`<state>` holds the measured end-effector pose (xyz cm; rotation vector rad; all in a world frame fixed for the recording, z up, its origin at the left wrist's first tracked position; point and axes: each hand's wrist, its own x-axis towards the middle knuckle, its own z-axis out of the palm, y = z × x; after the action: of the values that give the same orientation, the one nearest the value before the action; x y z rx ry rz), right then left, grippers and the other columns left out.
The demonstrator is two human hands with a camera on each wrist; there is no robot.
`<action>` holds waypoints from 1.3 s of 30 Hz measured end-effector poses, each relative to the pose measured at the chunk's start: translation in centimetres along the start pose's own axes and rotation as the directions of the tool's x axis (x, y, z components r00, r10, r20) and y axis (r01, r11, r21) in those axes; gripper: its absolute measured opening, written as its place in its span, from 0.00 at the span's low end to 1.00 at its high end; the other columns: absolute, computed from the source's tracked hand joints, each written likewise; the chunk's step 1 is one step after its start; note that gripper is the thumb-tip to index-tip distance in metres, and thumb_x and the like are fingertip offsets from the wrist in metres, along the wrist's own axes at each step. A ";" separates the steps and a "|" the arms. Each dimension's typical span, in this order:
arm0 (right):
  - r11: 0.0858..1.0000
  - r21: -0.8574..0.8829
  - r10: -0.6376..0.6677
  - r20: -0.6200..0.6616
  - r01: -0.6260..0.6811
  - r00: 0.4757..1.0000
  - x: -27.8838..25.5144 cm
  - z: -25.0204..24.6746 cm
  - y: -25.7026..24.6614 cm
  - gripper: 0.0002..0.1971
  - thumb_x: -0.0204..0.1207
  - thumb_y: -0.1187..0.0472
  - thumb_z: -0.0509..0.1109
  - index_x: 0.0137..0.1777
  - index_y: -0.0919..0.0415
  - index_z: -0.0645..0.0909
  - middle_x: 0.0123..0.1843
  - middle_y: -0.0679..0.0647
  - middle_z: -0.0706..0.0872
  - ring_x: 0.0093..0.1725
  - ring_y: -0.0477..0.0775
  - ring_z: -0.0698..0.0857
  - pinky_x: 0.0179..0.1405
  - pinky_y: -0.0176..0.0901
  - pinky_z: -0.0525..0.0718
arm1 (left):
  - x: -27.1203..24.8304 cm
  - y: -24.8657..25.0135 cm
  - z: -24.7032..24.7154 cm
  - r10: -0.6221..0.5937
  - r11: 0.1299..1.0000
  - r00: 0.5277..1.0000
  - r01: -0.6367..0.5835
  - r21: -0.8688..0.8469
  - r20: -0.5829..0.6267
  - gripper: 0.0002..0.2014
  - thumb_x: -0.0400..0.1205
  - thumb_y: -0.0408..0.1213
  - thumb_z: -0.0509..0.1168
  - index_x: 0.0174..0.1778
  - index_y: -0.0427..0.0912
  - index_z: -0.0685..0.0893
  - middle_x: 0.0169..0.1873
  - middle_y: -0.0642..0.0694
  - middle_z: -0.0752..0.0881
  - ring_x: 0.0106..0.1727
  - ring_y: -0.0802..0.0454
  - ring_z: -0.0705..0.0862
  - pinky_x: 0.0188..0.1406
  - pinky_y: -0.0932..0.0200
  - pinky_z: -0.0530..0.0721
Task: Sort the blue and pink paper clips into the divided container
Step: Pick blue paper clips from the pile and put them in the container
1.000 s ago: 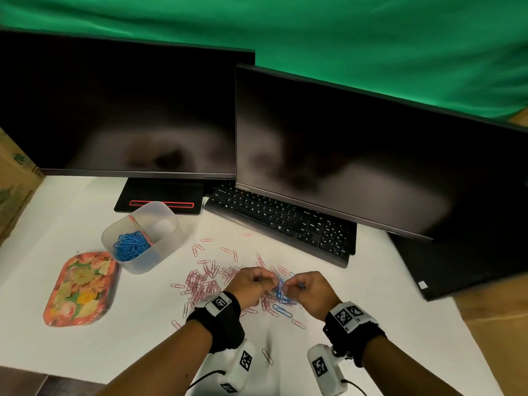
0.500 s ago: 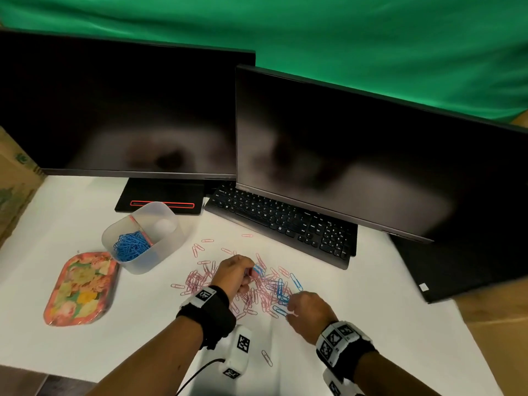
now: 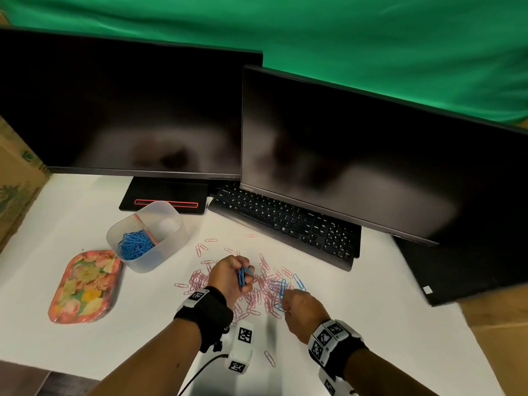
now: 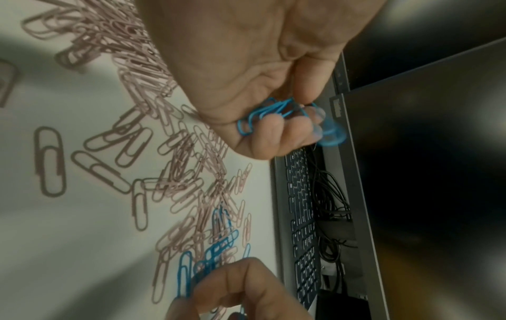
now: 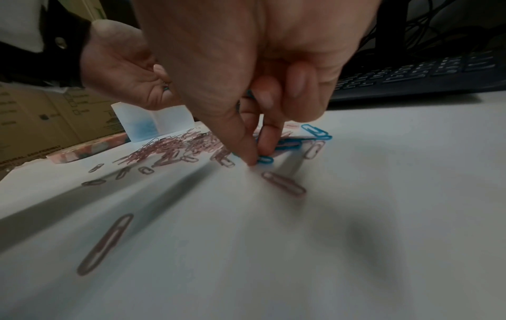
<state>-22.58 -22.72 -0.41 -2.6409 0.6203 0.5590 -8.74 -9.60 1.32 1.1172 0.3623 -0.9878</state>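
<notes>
A clear divided container (image 3: 171, 247) stands at the left, with blue clips (image 3: 134, 244) heaped in its near-left compartment. Pink paper clips (image 3: 258, 294) lie scattered in a pile on the white table, with a few blue clips (image 3: 299, 282) among them at the right. My left hand (image 3: 245, 277) hovers over the pile's left part and grips a small bunch of blue clips (image 4: 273, 112) in curled fingers. My right hand (image 3: 284, 306) is down at the pile's near edge. Its thumb and forefinger pinch a blue clip (image 5: 265, 160) that lies on the table.
A floral tray (image 3: 85, 287) lies left of the pile, near the container. A black keyboard (image 3: 285, 221) and two dark monitors (image 3: 357, 167) stand behind. A cardboard box (image 3: 17, 181) borders the table's left side. One loose pink clip (image 3: 270, 358) lies close to me.
Both hands met over the pile a second ago. Since then my left hand has drawn left with blue clips, and my right hand has dropped back to the pile's near edge.
</notes>
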 end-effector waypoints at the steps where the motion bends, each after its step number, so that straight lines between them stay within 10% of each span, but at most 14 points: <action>1: 1.000 0.004 0.005 0.007 -0.005 1.000 0.1 0.0 -0.1 0.11 0.78 0.67 0.62 0.59 0.57 0.77 0.60 0.54 0.83 0.55 0.55 0.82 0.53 0.41 0.79 | 0.0 0.1 -0.1 0.002 1.000 1.000 -0.002 -0.016 0.002 0.09 0.71 0.30 0.48 0.31 0.38 0.73 0.30 0.41 0.73 0.22 0.50 0.69 0.19 0.64 0.64; 9: 0.997 0.058 0.044 0.039 -0.046 0.998 0.2 -0.6 -0.9 0.12 0.77 0.66 0.62 0.59 0.55 0.77 0.61 0.53 0.83 0.60 0.55 0.83 0.55 0.40 0.80 | -0.6 1.0 -0.7 -0.059 0.995 0.998 0.058 -0.076 -0.014 0.12 0.80 0.41 0.54 0.33 0.41 0.74 0.23 0.49 0.68 0.21 0.52 0.67 0.17 0.65 0.65; 18: 0.857 0.491 -0.136 -0.081 0.158 0.987 1.8 -8.3 -8.5 0.08 0.71 0.67 0.70 0.46 0.54 0.82 0.36 0.44 0.83 0.33 0.38 0.79 0.29 0.21 0.75 | -0.8 1.8 -1.6 -0.110 0.983 0.994 0.113 -0.143 0.030 0.22 0.87 0.50 0.52 0.53 0.34 0.80 0.40 0.35 0.86 0.37 0.42 0.86 0.35 0.52 0.86; 27: 0.834 0.493 -0.209 -0.131 0.247 0.969 4.0 -10.4 -13.2 0.12 0.71 0.69 0.67 0.48 0.50 0.82 0.48 0.50 0.89 0.45 0.45 0.88 0.45 0.32 0.86 | -1.8 4.8 -3.2 -0.082 0.942 0.993 0.103 -0.320 0.079 0.24 0.87 0.48 0.50 0.56 0.30 0.81 0.40 0.33 0.87 0.33 0.40 0.86 0.31 0.52 0.89; 36: 0.798 0.589 0.036 -0.252 0.124 0.967 4.5 -11.5 -5.4 0.12 0.71 0.71 0.70 0.41 0.51 0.83 0.44 0.53 0.90 0.47 0.56 0.89 0.54 0.50 0.87 | -3.5 14.4 -11.5 0.151 0.915 0.972 -0.206 -0.346 -0.180 0.18 0.85 0.51 0.53 0.44 0.39 0.77 0.39 0.40 0.76 0.39 0.45 0.77 0.44 0.52 0.77; 39: 0.835 0.547 0.073 -0.219 0.061 0.973 3.8 -9.8 -3.6 0.11 0.72 0.68 0.70 0.41 0.49 0.83 0.43 0.47 0.90 0.47 0.49 0.88 0.57 0.50 0.86 | -2.2 16.0 -13.3 0.136 0.947 0.909 -0.236 -0.220 -0.394 0.22 0.82 0.54 0.59 0.63 0.39 0.77 0.54 0.37 0.82 0.53 0.42 0.82 0.61 0.45 0.81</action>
<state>-14.87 -25.28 7.10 -2.1571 0.7295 0.0423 5.87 4.55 6.32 1.0710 0.6628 -0.5315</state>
